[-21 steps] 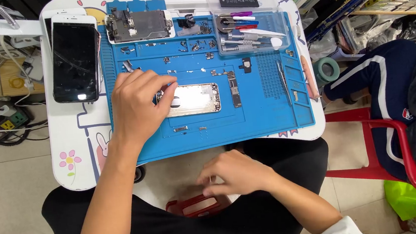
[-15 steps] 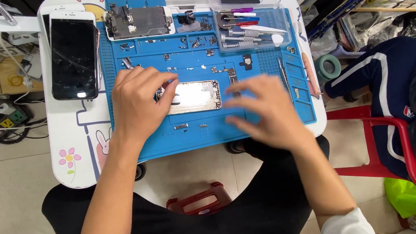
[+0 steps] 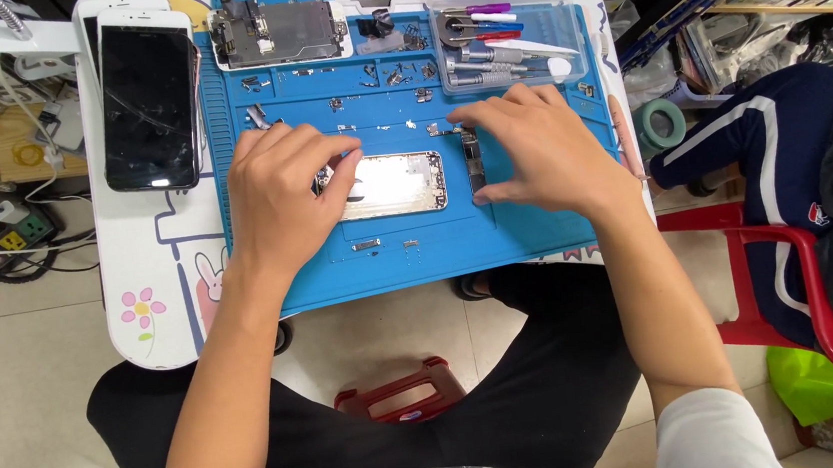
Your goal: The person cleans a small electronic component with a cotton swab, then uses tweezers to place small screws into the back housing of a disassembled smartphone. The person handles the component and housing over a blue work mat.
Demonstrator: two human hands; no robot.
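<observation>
left hand (image 3: pixel 282 190) flat, fingers spread on phone shell (image 3: pixel 394 185) | right hand (image 3: pixel 540 148) pinching board (image 3: pixel 474 161) | mat (image 3: pixel 418 254) centre

A person's left hand (image 3: pixel 282 190) rests on a silver metal phone housing (image 3: pixel 394 185) lying on a blue silicone repair mat (image 3: pixel 537 228), while the right hand (image 3: pixel 540 148) touches a narrow dark circuit board (image 3: pixel 475 164) just beside it.
</observation>
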